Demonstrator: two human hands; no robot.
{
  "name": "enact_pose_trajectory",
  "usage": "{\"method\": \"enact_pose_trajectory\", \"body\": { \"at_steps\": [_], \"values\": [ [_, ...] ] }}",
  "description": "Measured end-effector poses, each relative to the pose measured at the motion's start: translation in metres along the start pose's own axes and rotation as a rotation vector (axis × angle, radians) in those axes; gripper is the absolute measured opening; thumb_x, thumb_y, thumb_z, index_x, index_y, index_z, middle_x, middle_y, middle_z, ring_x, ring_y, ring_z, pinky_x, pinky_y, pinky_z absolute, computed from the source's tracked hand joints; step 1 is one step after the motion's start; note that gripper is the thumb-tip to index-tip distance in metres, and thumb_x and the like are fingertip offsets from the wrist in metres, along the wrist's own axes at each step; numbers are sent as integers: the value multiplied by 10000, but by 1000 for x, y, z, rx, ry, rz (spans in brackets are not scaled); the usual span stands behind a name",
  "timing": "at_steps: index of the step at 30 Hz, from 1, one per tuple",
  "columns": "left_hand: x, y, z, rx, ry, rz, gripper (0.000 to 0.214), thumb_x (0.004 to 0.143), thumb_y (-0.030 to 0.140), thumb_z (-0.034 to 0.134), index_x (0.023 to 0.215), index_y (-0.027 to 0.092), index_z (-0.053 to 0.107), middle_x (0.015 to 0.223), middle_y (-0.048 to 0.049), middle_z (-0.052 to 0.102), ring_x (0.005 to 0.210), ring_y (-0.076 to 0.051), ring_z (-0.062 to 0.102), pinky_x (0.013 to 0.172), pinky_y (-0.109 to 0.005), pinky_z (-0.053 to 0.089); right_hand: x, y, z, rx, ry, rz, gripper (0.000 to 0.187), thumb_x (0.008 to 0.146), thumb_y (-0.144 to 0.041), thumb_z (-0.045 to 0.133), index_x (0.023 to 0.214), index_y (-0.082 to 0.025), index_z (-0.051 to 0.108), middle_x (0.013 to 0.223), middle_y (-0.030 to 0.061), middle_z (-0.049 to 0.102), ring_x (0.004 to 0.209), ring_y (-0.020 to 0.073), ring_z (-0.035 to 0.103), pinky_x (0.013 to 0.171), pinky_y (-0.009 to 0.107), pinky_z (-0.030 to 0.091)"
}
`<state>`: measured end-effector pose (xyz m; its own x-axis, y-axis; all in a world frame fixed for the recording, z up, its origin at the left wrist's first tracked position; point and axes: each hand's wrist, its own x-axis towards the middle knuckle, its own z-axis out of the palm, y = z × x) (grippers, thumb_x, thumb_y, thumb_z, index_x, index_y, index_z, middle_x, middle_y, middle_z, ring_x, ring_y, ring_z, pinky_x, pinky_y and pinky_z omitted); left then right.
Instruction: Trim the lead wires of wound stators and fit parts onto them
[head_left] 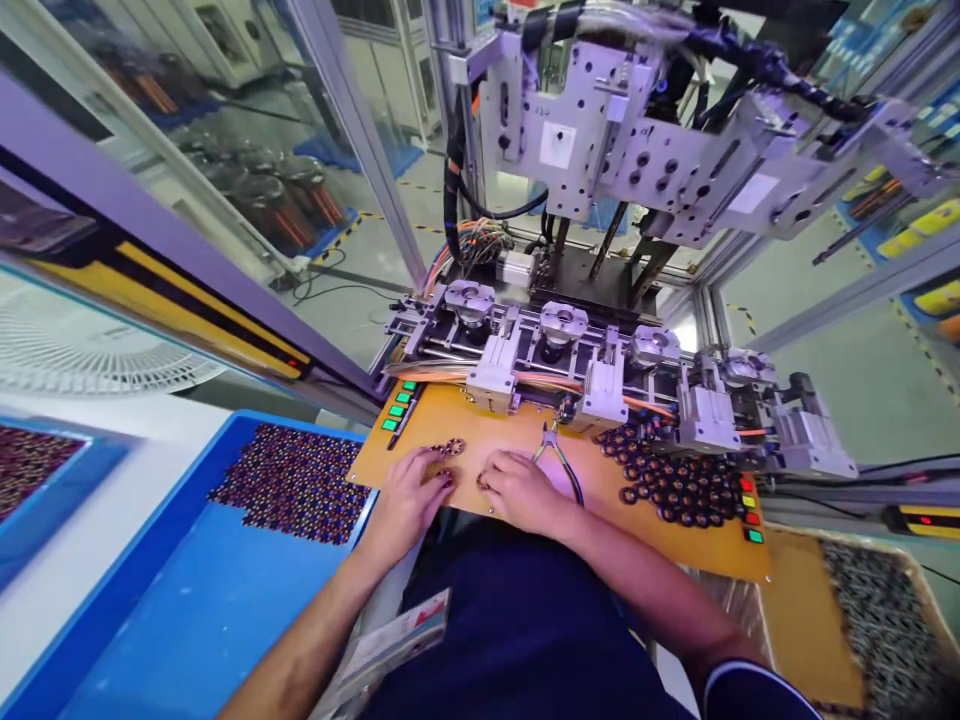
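The right hand (521,488) has its grip closed on a small ring (481,482), low over the orange counter (600,495); the left hand (409,497) bends its fingers beside a second ring (455,447) (whether they pinch anything, I cannot tell). Pliers (550,437) lie just past the right hand, left of clustered dark rings (679,488).

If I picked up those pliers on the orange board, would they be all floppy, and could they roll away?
The pliers would probably feel stiff, since their head looks like metal, though the handles might swing open and shut. They seem unlikely to roll: they lie on the orange board with their handles spread apart.
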<state>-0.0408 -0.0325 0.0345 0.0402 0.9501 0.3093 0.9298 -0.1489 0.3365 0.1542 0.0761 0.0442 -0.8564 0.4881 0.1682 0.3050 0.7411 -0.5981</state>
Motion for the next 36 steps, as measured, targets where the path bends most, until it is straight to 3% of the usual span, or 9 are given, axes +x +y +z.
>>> {"method": "enact_pose_trajectory", "body": {
  "at_steps": [3, 5, 12, 17, 23, 27, 29, 33, 36],
  "values": [
    [8, 1, 6, -4, 34, -75, 193, 930, 246, 541, 973, 197, 722, 1152, -132, 660, 1191, -301, 549, 979, -503, 504, 12, 0, 4, -68, 19, -1, 87, 877, -157, 621, 954, -159, 661, 998, 81, 657, 955, 211, 621, 872, 384, 518],
    [7, -1, 5, -28, 71, -122, 178, 920, 259, 560, 978, 203, 719, 1181, -133, 652, 1231, -314, 526, 1014, -531, 481, -5, 0, -8, -106, 73, 21, 152, 883, -180, 620, 1028, -189, 663, 1086, 104, 651, 1018, 239, 608, 900, 411, 516],
    [-16, 6, -8, -64, 252, -166, 154, 853, 242, 656, 1004, 213, 662, 1167, -123, 647, 1176, -304, 581, 1005, -531, 497, -145, 11, -65, -282, 377, 293, 260, 928, -155, 524, 1160, -223, 618, 1052, 126, 637, 984, 256, 613, 873, 459, 525],
    [11, 23, -20, -81, 321, -86, 215, 815, 217, 697, 1025, 233, 651, 1111, -73, 660, 1072, -274, 635, 958, -496, 531, -193, 23, -63, -372, 491, 505, 191, 908, -198, 562, 1074, -208, 656, 1102, 138, 621, 1080, 282, 585, 953, 512, 502],
    [44, 44, -28, -193, 341, 31, 254, 777, 178, 722, 1009, 263, 661, 1099, -49, 668, 1056, -268, 645, 973, -502, 523, -180, 40, -48, -322, 554, 615, 170, 895, -183, 562, 1001, -178, 694, 1310, 167, 564, 1330, 342, 427, 1059, 601, 389],
    [55, 59, -33, -303, 262, 21, 248, 790, 180, 704, 1013, 283, 673, 1103, -39, 677, 1075, -266, 644, 990, -497, 505, -168, 33, -52, -212, 595, 563, 191, 898, -139, 538, 946, -201, 712, 1294, 150, 593, 1344, 342, 426, 1055, 633, 368],
    [63, 75, -36, -427, 137, 27, 210, 812, 203, 689, 1011, 271, 685, 1109, -48, 688, 1067, -254, 654, 966, -455, 522, -157, 18, -60, -126, 620, 475, 178, 901, -159, 553, 924, -211, 721, 1288, 142, 597, 1328, 318, 453, 1056, 598, 399],
    [79, 116, -41, -900, -299, -7, 302, 838, 285, 672, 1136, 235, 670, 1023, -60, 738, 915, -209, 708, 818, -334, 590, -125, -28, -81, 80, 638, 268, 118, 879, -211, 631, 927, -261, 727, 1338, 93, 572, 1267, 267, 528, 1010, 487, 493],
    [83, 135, -45, -1145, -366, -76, 302, 864, 315, 646, 1141, 198, 673, 952, -71, 760, 799, -192, 721, 723, -305, 603, -102, -54, -96, 287, 667, 128, 162, 861, -181, 659, 969, -288, 714, 1343, 76, 574, 1259, 264, 536, 1017, 481, 488]
  ]
}}
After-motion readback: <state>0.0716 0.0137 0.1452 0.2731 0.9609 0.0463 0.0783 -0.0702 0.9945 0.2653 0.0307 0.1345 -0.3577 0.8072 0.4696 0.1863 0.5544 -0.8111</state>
